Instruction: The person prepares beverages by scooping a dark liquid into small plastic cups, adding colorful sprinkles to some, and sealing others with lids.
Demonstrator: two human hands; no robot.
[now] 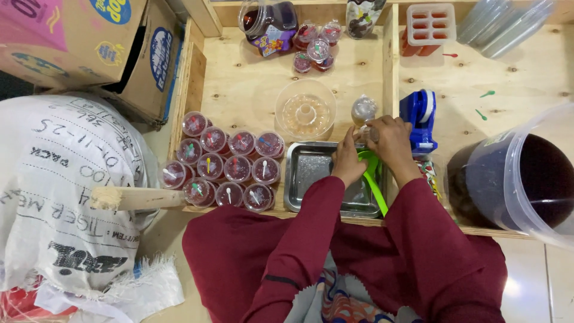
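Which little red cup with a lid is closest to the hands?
The lidded cup at the right end of the middle row, beside the metal tray. The other cups sit farther left or up at the back.

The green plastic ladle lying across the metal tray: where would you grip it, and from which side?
Probably the long green handle, which slopes toward the near tray edge, lower right. Come from above on the near side: that end lies bare. The ladle's upper end is tucked under the left hand and right hand, which meet over the rectangular steel tray, so it is hard to reach.
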